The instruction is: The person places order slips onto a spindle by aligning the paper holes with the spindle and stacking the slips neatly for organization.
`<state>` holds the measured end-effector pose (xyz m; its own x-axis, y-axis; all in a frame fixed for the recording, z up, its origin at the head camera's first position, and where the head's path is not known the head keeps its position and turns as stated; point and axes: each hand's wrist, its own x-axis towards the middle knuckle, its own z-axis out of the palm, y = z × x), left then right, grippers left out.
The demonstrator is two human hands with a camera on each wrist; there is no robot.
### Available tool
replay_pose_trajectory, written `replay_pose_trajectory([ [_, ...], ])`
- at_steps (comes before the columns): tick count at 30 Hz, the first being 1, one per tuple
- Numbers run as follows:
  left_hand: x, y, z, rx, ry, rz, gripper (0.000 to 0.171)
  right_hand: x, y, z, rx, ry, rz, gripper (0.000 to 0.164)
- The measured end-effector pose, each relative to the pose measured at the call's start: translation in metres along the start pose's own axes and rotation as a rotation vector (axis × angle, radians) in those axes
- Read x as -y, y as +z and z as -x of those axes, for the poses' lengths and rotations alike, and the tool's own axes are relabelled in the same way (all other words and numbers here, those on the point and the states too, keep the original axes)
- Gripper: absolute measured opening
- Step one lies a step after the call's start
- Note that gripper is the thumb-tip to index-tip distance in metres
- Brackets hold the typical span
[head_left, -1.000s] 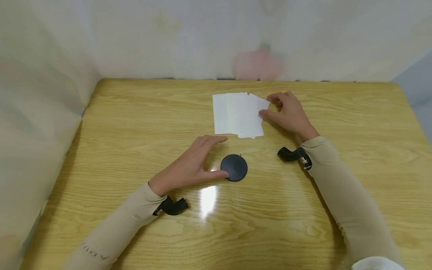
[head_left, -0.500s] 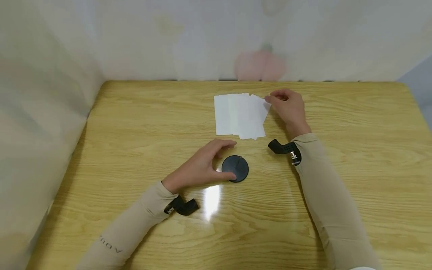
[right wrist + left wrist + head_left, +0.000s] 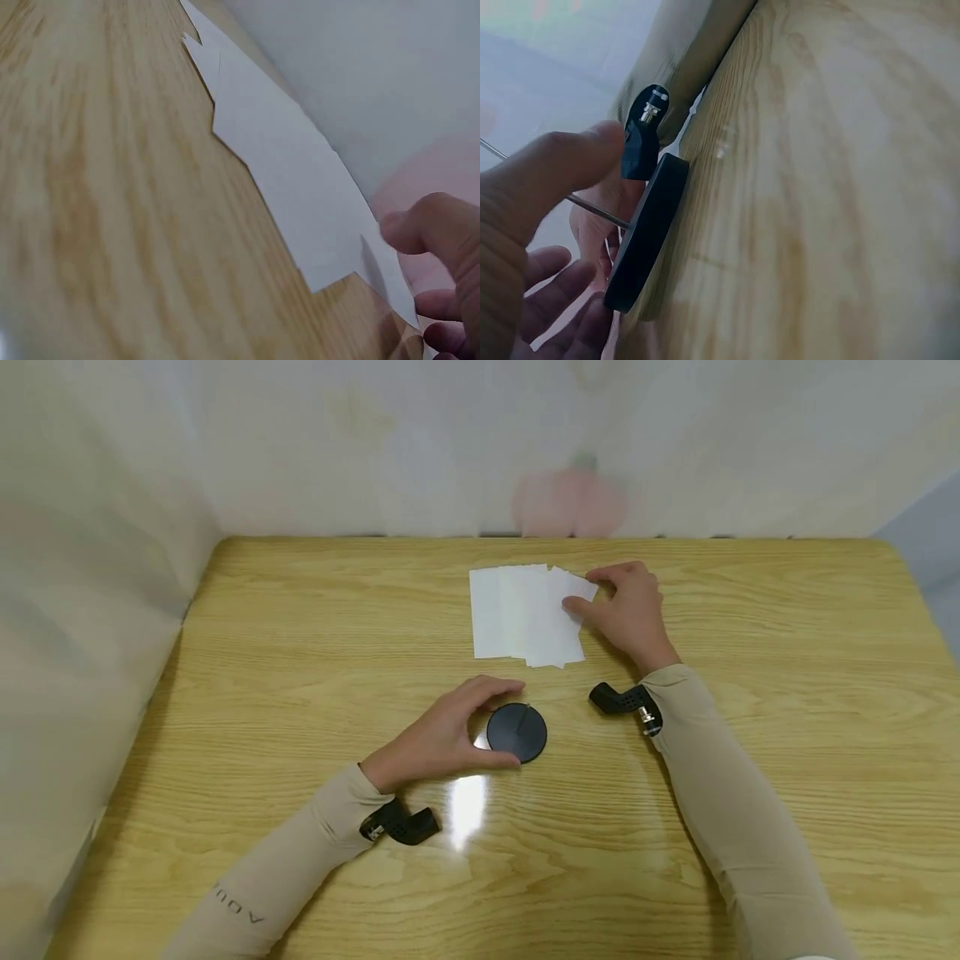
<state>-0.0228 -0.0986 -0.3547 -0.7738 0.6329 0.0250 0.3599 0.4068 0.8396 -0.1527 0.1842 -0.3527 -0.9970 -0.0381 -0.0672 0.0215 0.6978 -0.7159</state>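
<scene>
A spike stand, with a black round base (image 3: 519,735) and a thin metal rod (image 3: 596,210), stands on the wooden table. My left hand (image 3: 442,731) reaches round its base, thumb at the near edge and fingers by the far edge. In the left wrist view its thumb (image 3: 562,165) is raised apart from the base. Several white paper sheets (image 3: 517,614) lie overlapped and fanned out behind the stand. My right hand (image 3: 630,610) is at their far right corner. Its thumb (image 3: 409,225) hovers over the top sheet, with the other fingers beyond the edge, apart from the thumb.
The wooden table (image 3: 300,635) is bordered by a pale patterned curtain (image 3: 420,452) at the back and left. Black wrist cameras (image 3: 401,822) sit on both sleeves. Light reflects off the tabletop near the left hand.
My right thumb and fingers came together at the paper corner, then spread again with the thumb over the sheet. My left hand moved right, closer round the stand's base. The sheets stayed in place.
</scene>
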Motion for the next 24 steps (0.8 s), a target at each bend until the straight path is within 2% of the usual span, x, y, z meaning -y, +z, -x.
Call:
replay_pose_trajectory([
  [5,0.0013,-0.0003,-0.0009,0.003,0.009,-0.049,0.088,0.0029,-0.0036,-0.0005,0.047,0.009,0.029,0.062],
  [15,0.0004,0.0001,-0.0051,0.029,-0.006,-0.114,0.079,-0.0031,-0.0018,-0.0038,-0.019,-0.036,-0.059,0.047],
  [24,-0.0004,0.0006,-0.0081,0.039,-0.025,-0.122,0.077,-0.0054,-0.0016,-0.0048,-0.032,-0.015,-0.064,0.045],
])
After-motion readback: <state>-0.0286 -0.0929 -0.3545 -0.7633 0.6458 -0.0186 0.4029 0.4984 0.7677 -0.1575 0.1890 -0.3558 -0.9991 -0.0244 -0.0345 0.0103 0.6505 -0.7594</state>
